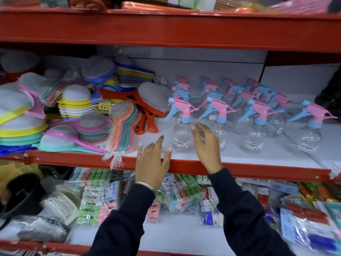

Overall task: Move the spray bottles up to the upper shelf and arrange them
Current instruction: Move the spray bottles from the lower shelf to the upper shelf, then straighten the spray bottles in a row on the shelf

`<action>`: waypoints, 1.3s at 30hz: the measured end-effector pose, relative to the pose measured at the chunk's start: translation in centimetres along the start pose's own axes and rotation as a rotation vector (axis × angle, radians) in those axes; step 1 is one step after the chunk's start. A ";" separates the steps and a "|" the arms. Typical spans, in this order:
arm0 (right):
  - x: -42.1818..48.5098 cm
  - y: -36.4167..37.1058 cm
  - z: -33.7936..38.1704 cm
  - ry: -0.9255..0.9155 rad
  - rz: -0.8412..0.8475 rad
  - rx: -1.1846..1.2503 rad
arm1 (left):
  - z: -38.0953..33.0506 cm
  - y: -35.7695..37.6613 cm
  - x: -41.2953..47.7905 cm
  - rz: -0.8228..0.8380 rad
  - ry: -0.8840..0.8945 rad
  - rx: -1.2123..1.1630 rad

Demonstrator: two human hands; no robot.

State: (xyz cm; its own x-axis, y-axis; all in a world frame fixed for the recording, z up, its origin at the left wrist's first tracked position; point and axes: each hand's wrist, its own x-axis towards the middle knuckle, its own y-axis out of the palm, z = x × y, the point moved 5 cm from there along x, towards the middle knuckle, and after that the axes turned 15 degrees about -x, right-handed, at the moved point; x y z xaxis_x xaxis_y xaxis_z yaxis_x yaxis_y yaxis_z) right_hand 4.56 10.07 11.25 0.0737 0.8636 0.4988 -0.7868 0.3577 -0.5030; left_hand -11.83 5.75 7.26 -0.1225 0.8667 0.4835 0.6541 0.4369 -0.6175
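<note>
Clear spray bottles [217,115] with pink and blue triggers stand in rows on a white shelf [258,156]. Both hands, left hand [152,161] and right hand [206,145], reach in with fingers spread, gripping nothing, seemingly to straighten the front bottle [181,133]

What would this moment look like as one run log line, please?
left hand: open, at shelf edge | right hand: open, beside front-left spray bottle | bottles: upright on shelf | holding: nothing
</note>
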 end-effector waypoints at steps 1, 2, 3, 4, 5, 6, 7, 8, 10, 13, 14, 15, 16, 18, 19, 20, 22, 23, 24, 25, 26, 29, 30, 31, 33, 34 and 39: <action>-0.3 -0.1 -0.2 0.009 0.026 -0.014 | -0.3 0.5 1.0 0.083 -0.032 -0.046; -0.6 -0.2 -0.4 0.013 0.060 -0.026 | -0.5 1.1 1.9 0.179 -0.083 -0.109; -0.7 -0.2 -0.6 0.019 0.097 -0.036 | -0.6 1.7 2.8 0.260 -0.135 -0.180; -0.7 -0.2 -0.6 0.029 0.130 -0.047 | -0.7 2.1 3.5 0.309 -0.174 -0.249; -0.7 -0.1 -0.6 0.038 0.157 -0.060 | -0.8 2.4 4.1 0.330 -0.195 -0.312; -0.5 0.0 -0.7 0.037 0.178 -0.070 | -1.1 2.5 4.5 0.337 -0.209 -0.375; -0.4 0.1 -0.8 0.026 0.191 -0.082 | -1.3 2.5 4.8 0.345 -0.223 -0.438; -0.3 0.1 -0.9 0.018 0.202 -0.098 | -1.6 2.6 4.8 0.360 -0.238 -0.490; -0.1 0.0 -1.2 0.020 0.212 -0.118 | -2.2 2.6 4.7 0.384 -0.244 -0.537; -0.2 -0.3 -1.4 0.017 0.234 -0.116 | -2.5 2.6 4.6 0.383 -0.231 -0.548; -0.2 -0.5 -1.3 0.017 0.239 -0.108 | -2.4 2.6 4.6 0.378 -0.231 -0.551; -0.3 -0.7 -1.2 0.019 0.236 -0.093 | -2.4 2.6 4.6 0.364 -0.230 -0.555; -0.4 -1.0 -1.1 0.020 0.224 -0.076 | -2.3 2.6 4.6 0.335 -0.229 -0.560; -0.8 -2.0 -1.2 0.013 0.150 -0.019 | -2.3 2.7 4.4 0.225 -0.199 -0.556; -1.0 -2.8 -1.5 0.011 0.084 0.029 | -2.5 2.6 4.1 0.139 -0.162 -0.539; -1.2 -3.7 -2.0 0.011 0.010 0.077 | -3.2 2.5 3.6 0.038 -0.112 -0.527; -1.6 -5.6 -3.2 0.012 -0.138 0.134 | -5.0 1.7 2.2 -0.173 0.014 -0.533; -1.6 -6.5 -3.9 0.022 -0.190 0.148 | -6.3 1.4 1.5 -0.266 0.096 -0.533; -1.6 -7.2 -4.5 0.041 -0.214 0.161 | -7.6 1.4 1.0 -0.328 0.179 -0.527; -1.4 -7.7 -5.0 0.067 -0.210 0.171 | -8.9 1.6 0.6 -0.338 0.253 -0.528; -1.1 -7.9 -5.4 0.096 -0.178 0.174 | -10.1 2.2 0.6 -0.286 0.302 -0.541; 0.0 -7.6 -6.2 0.131 -0.013 0.112 | -12.1 5.8 1.8 0.055 0.217 -0.541; 0.3 -7.4 -6.4 0.141 0.038 0.089 | -11.9 7.2 2.6 0.153 0.132 -0.515; 0.6 -7.3 -6.5 0.151 0.074 0.079 | -11.4 8.4 3.4 0.239 0.033 -0.498; 0.9 -7.3 -6.7 0.179 0.107 0.108 | -10.5 9.8 4.4 0.352 -0.128 -0.522; 0.9 -7.4 -6.8 0.194 0.110 0.132 | -10.1 10.2 4.6 0.379 -0.172 -0.540; 0.8 -8.3 -7.1 0.199 0.114 0.146 | -9.7 10.1 4.0 0.389 -0.149 -0.517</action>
State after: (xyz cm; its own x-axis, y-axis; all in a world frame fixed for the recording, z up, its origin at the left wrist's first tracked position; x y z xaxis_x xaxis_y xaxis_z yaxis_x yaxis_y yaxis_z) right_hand 15.50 10.33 10.84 0.0876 0.9534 0.2889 -0.8761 0.2118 -0.4332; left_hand 1.55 11.30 8.96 0.1174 0.9783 0.1709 0.9409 -0.0545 -0.3343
